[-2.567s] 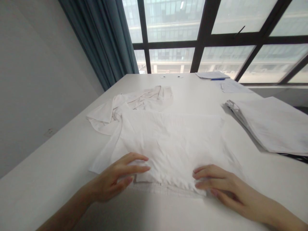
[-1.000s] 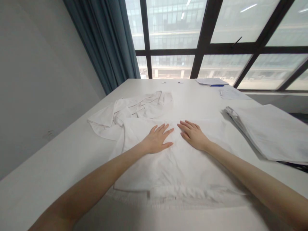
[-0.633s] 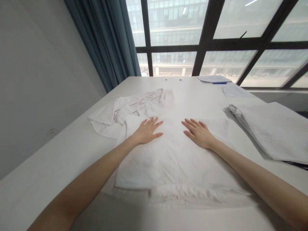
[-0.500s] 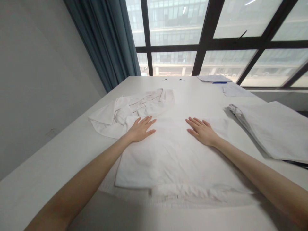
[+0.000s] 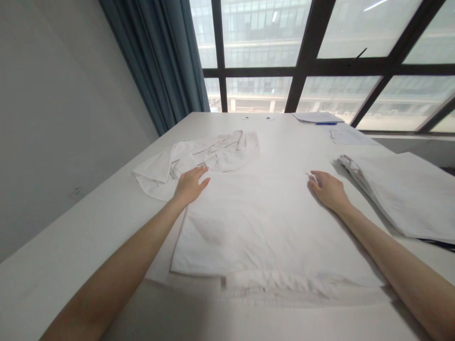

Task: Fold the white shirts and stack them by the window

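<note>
The person has a white folded garment [image 5: 270,227] spread flat on the white table [image 5: 71,246], right in front of them, its near hem close to the table's front edge. Both arms reach out over it. The left hand [image 5: 189,183] lies flat, palm down, fingers loosely together, on the far left corner of the folded cloth, right where it meets the crumpled white garment [image 5: 202,156] behind it. It isn't gripping anything, just resting on the fabric. The right hand [image 5: 329,190] is at the far right corner, also palm down; its fingertips [image 5: 313,178] look curled a bit at the cloth's edge (whether they actually pinch the fabric or only press on it is hard to tell from this angle).

The crumpled piece sits on the far left side, touching the folded one and partly tucked behind it. Off to the right, well apart from the hands, there's a stack of folded pale cloth [image 5: 405,194] lying on the table. Further back near the window are some papers [image 5: 346,135] and another sheet with a blue pen [image 5: 326,123] on it. A dark blue curtain [image 5: 159,61] hangs at the left of the big dark-framed window [image 5: 305,52], and a plain grey wall [image 5: 53,104] runs along the left side.
</note>
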The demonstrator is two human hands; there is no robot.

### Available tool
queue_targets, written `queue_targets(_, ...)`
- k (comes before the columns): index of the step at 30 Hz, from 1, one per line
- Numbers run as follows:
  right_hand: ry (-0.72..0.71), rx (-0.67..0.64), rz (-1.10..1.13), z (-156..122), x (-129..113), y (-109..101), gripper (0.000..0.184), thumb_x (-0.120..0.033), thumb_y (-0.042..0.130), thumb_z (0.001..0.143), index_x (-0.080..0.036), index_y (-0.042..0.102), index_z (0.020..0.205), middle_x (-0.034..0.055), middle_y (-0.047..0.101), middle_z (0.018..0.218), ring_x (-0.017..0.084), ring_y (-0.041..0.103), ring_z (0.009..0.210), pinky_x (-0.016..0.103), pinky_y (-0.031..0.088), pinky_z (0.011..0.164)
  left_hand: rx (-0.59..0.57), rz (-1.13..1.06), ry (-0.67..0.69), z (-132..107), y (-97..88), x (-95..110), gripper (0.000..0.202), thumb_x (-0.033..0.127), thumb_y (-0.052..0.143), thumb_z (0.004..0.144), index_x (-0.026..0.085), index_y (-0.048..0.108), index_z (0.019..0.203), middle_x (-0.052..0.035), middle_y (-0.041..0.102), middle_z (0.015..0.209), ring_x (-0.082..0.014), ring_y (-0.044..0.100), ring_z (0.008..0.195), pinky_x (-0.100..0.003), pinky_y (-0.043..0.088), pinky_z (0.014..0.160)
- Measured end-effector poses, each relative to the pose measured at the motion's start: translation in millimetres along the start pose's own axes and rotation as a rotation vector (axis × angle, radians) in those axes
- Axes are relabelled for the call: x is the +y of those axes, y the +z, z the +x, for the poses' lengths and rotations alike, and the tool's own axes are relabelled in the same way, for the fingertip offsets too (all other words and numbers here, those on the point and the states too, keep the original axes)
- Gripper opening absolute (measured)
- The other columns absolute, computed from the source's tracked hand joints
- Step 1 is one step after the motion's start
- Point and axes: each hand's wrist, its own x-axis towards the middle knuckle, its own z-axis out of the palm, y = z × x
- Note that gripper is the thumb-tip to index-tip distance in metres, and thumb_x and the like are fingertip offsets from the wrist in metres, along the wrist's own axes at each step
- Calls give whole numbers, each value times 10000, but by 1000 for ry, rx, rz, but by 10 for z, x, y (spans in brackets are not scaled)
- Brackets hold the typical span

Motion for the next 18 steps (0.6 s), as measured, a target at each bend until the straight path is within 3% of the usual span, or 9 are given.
queue_targets(4, 177, 129, 76, 34, 185, -27, 495, -365, 428, 893, -69, 558, 1268, 264, 605, 1237, 364, 560, 1154, 508, 407, 980, 178, 31, -191, 7, -55, -42, 423, 391, 573, 891, 185, 548, 1260, -123, 595, 1301, -292, 526, 1210, -415, 404, 1007)
queue_targets(9, 290, 180, 218, 60, 344, -50, 417, -325, 488, 800, -140, 606, 1155, 144, 668, 932, 300, 635, 892, 474, 472, 873, 228, 52, -381, 23, -131, -45, 244, 379, 584, 882, 218, 587, 1066, -85, 670, 989, -304, 576, 1044, -422, 414, 900)
queue_targets(14, 324, 186, 292, 54, 345, -108, 437, -336, 511, 778, -178, 611, 1173, 122, 677, 937, 269, 636, 829, 446, 493, 845, 277, -26, -415, 42, -113, -101, 206, 361, 583, 876, 235, 615, 1037, -43, 682, 877, -263, 609, 964, -388, 402, 888)
queue_targets(18, 324, 174, 325, 44, 330, -135, 445, -334, 534, 786, -183, 619, 1195, 129, 697, 970, 259, 641, 820, 440, 495, 833, 325, -218, -466, 55, -70, -148, 213, 332, 569, 864, 226, 638, 1035, -4, 685, 775, -204, 640, 835, -324, 421, 840)
